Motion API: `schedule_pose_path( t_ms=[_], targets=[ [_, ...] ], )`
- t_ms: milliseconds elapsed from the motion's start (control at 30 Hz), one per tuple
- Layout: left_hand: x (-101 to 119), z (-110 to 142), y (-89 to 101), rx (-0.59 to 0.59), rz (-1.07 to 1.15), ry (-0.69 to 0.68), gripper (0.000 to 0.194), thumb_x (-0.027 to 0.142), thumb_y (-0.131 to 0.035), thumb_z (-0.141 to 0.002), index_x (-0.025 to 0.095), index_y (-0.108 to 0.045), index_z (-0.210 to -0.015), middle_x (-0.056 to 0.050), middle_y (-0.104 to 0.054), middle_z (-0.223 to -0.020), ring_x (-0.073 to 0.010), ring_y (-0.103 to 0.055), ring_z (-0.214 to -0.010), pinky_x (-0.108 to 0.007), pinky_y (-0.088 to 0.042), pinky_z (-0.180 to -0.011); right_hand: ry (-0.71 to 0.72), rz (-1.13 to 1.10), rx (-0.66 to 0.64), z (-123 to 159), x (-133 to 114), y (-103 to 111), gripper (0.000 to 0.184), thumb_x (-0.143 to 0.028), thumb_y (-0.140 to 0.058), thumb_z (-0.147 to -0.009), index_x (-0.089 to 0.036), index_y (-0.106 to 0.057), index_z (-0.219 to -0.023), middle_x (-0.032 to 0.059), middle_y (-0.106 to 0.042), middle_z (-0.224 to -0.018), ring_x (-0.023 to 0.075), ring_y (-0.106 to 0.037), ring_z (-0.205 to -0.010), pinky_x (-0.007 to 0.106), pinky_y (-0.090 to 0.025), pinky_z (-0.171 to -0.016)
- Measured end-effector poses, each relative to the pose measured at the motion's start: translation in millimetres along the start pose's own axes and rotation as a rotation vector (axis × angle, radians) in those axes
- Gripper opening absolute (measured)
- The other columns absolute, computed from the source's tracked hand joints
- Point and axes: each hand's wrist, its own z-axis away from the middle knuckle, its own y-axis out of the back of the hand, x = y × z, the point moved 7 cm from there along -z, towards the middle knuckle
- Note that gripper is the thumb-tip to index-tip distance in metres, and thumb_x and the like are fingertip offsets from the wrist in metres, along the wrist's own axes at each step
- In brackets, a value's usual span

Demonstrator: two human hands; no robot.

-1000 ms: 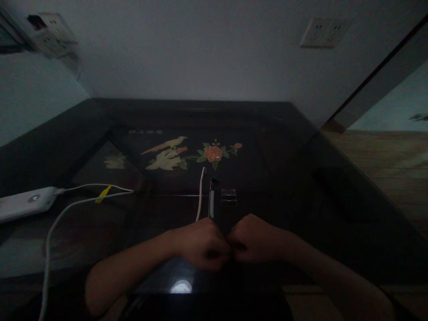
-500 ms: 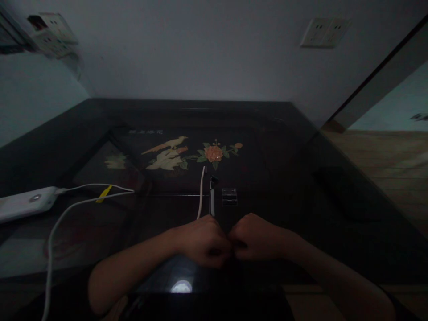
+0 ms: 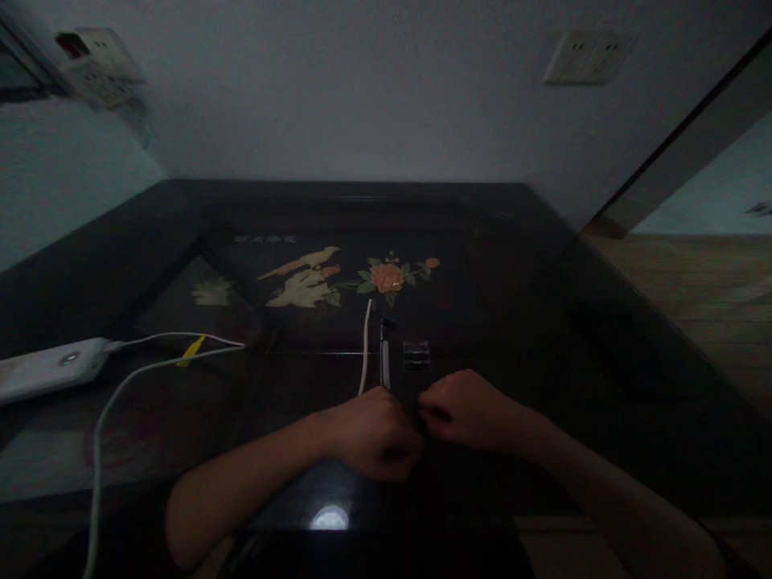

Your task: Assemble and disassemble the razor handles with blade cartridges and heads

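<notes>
In dim light my left hand [image 3: 372,433] rests closed on the dark glossy table [image 3: 512,265], fingers curled round something I cannot make out. Beside it and slightly farther from me, my right hand [image 3: 464,410] is also closed, its fingers pinched toward the left one. Just beyond my knuckles lie a thin white stick [image 3: 365,358], a dark-tipped tool [image 3: 383,354] and a small clear box [image 3: 416,355].
A bird-and-flower inlay [image 3: 338,277] decorates the tabletop. A white power brick [image 3: 48,368] with white cables [image 3: 138,370] and a yellow tag lies at the left. Wall sockets [image 3: 588,56] sit on the wall behind. A bright reflection [image 3: 329,517] shows at the near edge.
My right hand has slid a little forward and away from the left hand; before, the two fists were pressed together. The left hand has barely moved.
</notes>
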Motion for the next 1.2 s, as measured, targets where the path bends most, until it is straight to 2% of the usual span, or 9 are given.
schedule_pose_path(
  t_ms=[133,200,300,433,567,833,967,1033,1200],
  targets=[
    [-1,0,-0.2,-0.001,-0.029,0.034,0.017,0.018,-0.06,-0.074,0.02,-0.052,-0.06,0.004,-0.064,-0.057,-0.0105,-0.055,-0.05,-0.028,-0.031,-0.048,-0.2,-0.104,0.356,3,28,28,0.013,-0.03,-0.058,-0.088,-0.018,-0.062,-0.088,0.001,-0.063,-0.073,0.0146,-0.056,-0.064,0.024,-0.036,-0.059],
    [-1,-1,-0.1,-0.001,-0.032,0.039,0.016,0.017,-0.059,-0.076,0.02,-0.052,-0.062,0.004,-0.065,-0.058,-0.0103,-0.056,-0.051,-0.028,-0.031,-0.049,-0.282,-0.092,0.471,5,41,34,0.032,-0.035,-0.067,-0.083,-0.018,-0.058,-0.109,0.0029,-0.063,-0.083,0.0175,-0.059,-0.072,0.026,-0.041,-0.063],
    [-2,-1,0.5,-0.002,-0.043,0.052,0.016,0.017,-0.058,-0.076,0.02,-0.052,-0.062,0.003,-0.065,-0.059,-0.0107,-0.056,-0.051,-0.028,-0.032,-0.049,-0.315,-0.026,0.465,2,51,27,0.062,-0.04,-0.075,-0.075,-0.017,-0.05,-0.127,0.0092,-0.063,-0.101,0.0244,-0.061,-0.089,0.034,-0.048,-0.074],
    [-3,-2,1.7,-0.006,-0.041,0.057,0.017,0.017,-0.057,-0.077,0.02,-0.053,-0.061,0.003,-0.064,-0.057,-0.0105,-0.055,-0.049,-0.028,-0.031,-0.048,-0.303,0.012,0.432,-5,54,18,0.051,-0.038,-0.072,-0.079,-0.018,-0.055,-0.123,0.0135,-0.062,-0.113,0.0289,-0.06,-0.104,0.04,-0.048,-0.086],
    [-3,-3,2.5,0.003,-0.042,0.047,0.016,0.017,-0.056,-0.078,0.02,-0.054,-0.063,0.003,-0.065,-0.058,-0.0104,-0.054,-0.049,-0.027,-0.031,-0.048,-0.317,-0.005,0.419,-7,53,18,0.043,-0.035,-0.068,-0.082,-0.017,-0.057,-0.119,0.0125,-0.062,-0.112,0.0275,-0.061,-0.101,0.04,-0.049,-0.086],
    [-1,-1,1.7,0.021,-0.031,0.005,0.016,0.017,-0.056,-0.078,0.02,-0.053,-0.063,0.004,-0.064,-0.058,-0.0103,-0.053,-0.05,-0.028,-0.032,-0.049,-0.283,-0.046,0.46,-5,50,24,0.051,-0.037,-0.069,-0.081,-0.018,-0.052,-0.125,0.0105,-0.062,-0.107,0.0251,-0.06,-0.095,0.036,-0.047,-0.079],
    [6,1,-1.2,-0.004,-0.039,-0.043,0.016,0.019,-0.059,-0.078,0.021,-0.053,-0.063,0.004,-0.064,-0.058,-0.0105,-0.054,-0.05,-0.029,-0.033,-0.049,-0.11,-0.136,0.582,4,35,36,0.015,-0.029,-0.057,-0.09,-0.017,-0.06,-0.099,0.0043,-0.061,-0.084,0.0164,-0.057,-0.074,0.026,-0.043,-0.067],
    [9,2,-2.5,-0.011,-0.045,-0.064,0.017,0.02,-0.06,-0.077,0.02,-0.053,-0.063,0.004,-0.064,-0.058,-0.0105,-0.054,-0.05,-0.029,-0.034,-0.049,0.081,-0.128,0.585,7,18,36,0.018,-0.025,-0.049,-0.093,-0.017,-0.06,-0.082,0.004,-0.06,-0.077,0.0147,-0.056,-0.07,0.025,-0.04,-0.064],
    [16,4,-3.7,-0.007,-0.069,-0.099,0.019,0.021,-0.062,-0.077,0.02,-0.053,-0.06,0.003,-0.064,-0.057,-0.0111,-0.055,-0.051,-0.03,-0.035,-0.048,0.418,0.032,0.33,6,-17,7,0.023,-0.019,-0.049,-0.086,-0.017,-0.056,-0.064,0.0007,-0.059,-0.059,0.0121,-0.051,-0.055,0.026,-0.028,-0.053]
  ],
)
